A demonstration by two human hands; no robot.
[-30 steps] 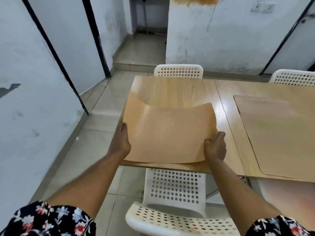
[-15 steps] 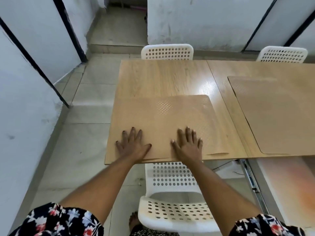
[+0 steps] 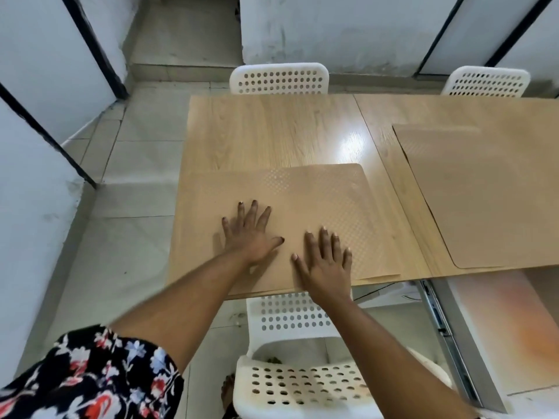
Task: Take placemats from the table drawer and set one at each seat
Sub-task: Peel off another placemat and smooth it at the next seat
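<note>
Both the left hand [image 3: 249, 234] and right hand [image 3: 325, 263] lie flat, fingers straight, pressing a tan placemat [image 3: 305, 204] onto the wooden table [image 3: 257, 131] at the near seat; next likely comes fetching another mat from the open drawer [image 3: 496, 328]

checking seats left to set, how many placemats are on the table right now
2. One placemat lies at the near left seat under both flat hands; the second placemat lies to the right. More may lie beyond the frame's right edge.
</note>
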